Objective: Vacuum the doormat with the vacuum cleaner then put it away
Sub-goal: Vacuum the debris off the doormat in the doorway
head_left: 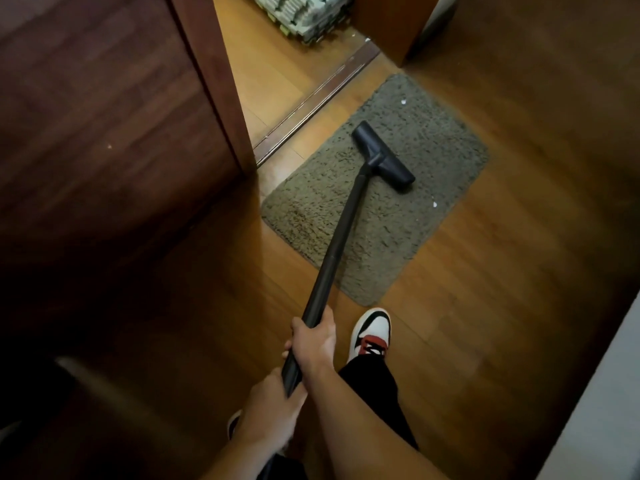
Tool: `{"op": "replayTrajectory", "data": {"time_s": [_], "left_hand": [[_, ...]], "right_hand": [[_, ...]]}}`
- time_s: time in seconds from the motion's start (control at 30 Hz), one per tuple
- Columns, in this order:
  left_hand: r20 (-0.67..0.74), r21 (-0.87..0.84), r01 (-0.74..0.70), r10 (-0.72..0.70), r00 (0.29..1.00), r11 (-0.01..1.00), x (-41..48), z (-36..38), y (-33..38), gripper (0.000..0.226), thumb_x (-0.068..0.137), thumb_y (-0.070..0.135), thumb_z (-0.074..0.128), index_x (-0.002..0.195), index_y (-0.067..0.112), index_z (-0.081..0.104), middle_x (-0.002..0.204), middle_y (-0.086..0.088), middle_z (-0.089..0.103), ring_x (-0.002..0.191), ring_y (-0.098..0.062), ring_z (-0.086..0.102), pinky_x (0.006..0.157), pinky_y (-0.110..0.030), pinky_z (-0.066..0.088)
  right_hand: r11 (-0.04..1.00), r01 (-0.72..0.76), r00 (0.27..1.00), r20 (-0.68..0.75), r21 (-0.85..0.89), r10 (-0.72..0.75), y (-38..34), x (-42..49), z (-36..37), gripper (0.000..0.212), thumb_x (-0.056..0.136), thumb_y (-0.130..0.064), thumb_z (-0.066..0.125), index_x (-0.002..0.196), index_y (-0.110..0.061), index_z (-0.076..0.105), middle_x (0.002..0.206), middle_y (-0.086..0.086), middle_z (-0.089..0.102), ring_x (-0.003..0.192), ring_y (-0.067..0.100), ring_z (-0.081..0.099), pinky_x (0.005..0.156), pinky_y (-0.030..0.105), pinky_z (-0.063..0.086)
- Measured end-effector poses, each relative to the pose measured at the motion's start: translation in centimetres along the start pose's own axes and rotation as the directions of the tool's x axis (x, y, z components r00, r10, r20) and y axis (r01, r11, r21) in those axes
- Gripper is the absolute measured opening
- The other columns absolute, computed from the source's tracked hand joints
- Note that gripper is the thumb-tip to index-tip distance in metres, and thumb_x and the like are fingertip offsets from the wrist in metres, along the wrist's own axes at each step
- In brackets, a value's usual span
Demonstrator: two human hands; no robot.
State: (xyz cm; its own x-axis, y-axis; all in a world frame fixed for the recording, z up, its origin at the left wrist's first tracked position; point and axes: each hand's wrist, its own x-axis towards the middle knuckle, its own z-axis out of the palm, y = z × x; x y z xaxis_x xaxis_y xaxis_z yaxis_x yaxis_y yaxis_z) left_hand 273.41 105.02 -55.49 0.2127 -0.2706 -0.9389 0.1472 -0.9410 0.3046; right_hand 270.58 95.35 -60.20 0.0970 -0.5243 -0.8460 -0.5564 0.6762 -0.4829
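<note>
Both hands grip the vacuum cleaner's black wand (343, 230), one behind the other. The right hand (313, 342) is the forward one, its fingers curled around the tube from above with the thumb on the near side. The left hand (273, 405) is just behind it and clamps the near end of the tube; the two hands almost touch. From the right hand the wand slopes forward and slightly to the right, down to the floor head (384, 157). The head lies flat on the shaggy grey-green doormat (440, 147), well ahead of both hands and about at the middle of the mat, set crosswise to the wand. The doormat lies on the wooden floor (485, 271) at an angle, its near corner just ahead of the right hand. One white speck (402, 102) sits on the pile beyond the floor head, and a second white fleck (434, 204) lies at the mat's right edge. Right beside the right hand, a white, red and black sneaker (372, 336) stands on the boards, just short of the mat. To the left of the hands and ahead of them stands a dark wooden door (104, 116). A threshold strip (311, 105) runs past the mat's far side, and beyond it is a grey stack (298, 15) whose make-up cannot be told.
</note>
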Motion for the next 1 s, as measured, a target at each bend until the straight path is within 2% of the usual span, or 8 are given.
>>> {"op": "replayTrajectory", "data": {"time_s": [0.2,0.3,0.47,0.67,0.8,1.0], "left_hand": [[-0.015,-0.016,-0.002,0.002,1.0,1.0,2.7,2.7,6.2,0.03,0.097,0.044,0.054,0.093,0.014,0.055,0.064,-0.005,0.063,0.042,-0.015,0.06,0.047,-0.028,0.05],[-0.024,-0.083,-0.048,0.046,0.999,0.995,4.3,4.0,10.2,0.033,0.096,0.045,0.055,0.091,0.013,0.056,0.057,-0.004,0.059,0.038,-0.017,0.055,0.043,-0.027,0.047],[-0.016,-0.091,-0.067,0.066,0.998,0.994,6.8,4.7,17.0,0.034,0.097,0.045,0.055,0.086,0.013,0.056,0.054,-0.003,0.055,0.037,-0.018,0.052,0.041,-0.026,0.045],[-0.068,-0.075,-0.094,0.088,0.994,0.993,9.8,4.6,22.2,0.033,0.094,0.046,0.058,0.086,0.014,0.058,0.059,-0.003,0.057,0.042,-0.02,0.053,0.047,-0.033,0.047],[-0.067,-0.104,-0.104,0.097,0.993,0.989,10.7,4.9,24.1,0.036,0.094,0.043,0.059,0.077,0.012,0.057,0.051,-0.001,0.052,0.038,-0.021,0.05,0.046,-0.032,0.045],[-0.074,-0.111,-0.116,0.109,0.991,0.987,10.6,5.5,23.4,0.035,0.091,0.047,0.06,0.076,0.016,0.057,0.056,-0.002,0.054,0.046,-0.024,0.051,0.051,-0.036,0.046]], "right_hand": [[0.995,0.049,0.999,0.01,-0.086,-0.048,-4.3,4.5,-3.9,0.053,0.098,-0.011,0.058,0.147,-0.017,0.036,0.079,0.009,0.061,0.037,0.006,0.053,0.04,0.023,0.047],[0.991,0.071,0.997,0.019,-0.114,-0.069,-7.6,7.3,-6.1,0.055,0.099,-0.012,0.057,0.149,-0.015,0.035,0.083,0.008,0.06,0.036,0.006,0.052,0.039,0.021,0.045],[0.989,0.073,0.997,0.003,-0.129,-0.073,-12.6,11.7,-8.8,0.057,0.1,-0.016,0.058,0.151,-0.018,0.032,0.092,0.007,0.061,0.041,0.009,0.055,0.044,0.026,0.051],[0.99,0.093,0.996,-0.005,-0.107,-0.094,-17.6,15.2,-10.6,0.031,0.099,-0.015,0.059,0.126,-0.018,0.043,0.089,0.011,0.063,0.048,0.014,0.059,0.045,0.028,0.053],[0.992,0.083,0.996,-0.006,-0.097,-0.084,-19.2,16.5,-11.5,0.03,0.098,-0.014,0.061,0.123,-0.017,0.045,0.091,0.012,0.063,0.047,0.014,0.059,0.046,0.029,0.054],[0.993,0.091,0.996,0.021,-0.082,-0.089,-18.6,15.8,-12.0,0.031,0.099,-0.014,0.06,0.125,-0.018,0.043,0.092,0.01,0.06,0.049,0.014,0.058,0.045,0.026,0.052]]}}
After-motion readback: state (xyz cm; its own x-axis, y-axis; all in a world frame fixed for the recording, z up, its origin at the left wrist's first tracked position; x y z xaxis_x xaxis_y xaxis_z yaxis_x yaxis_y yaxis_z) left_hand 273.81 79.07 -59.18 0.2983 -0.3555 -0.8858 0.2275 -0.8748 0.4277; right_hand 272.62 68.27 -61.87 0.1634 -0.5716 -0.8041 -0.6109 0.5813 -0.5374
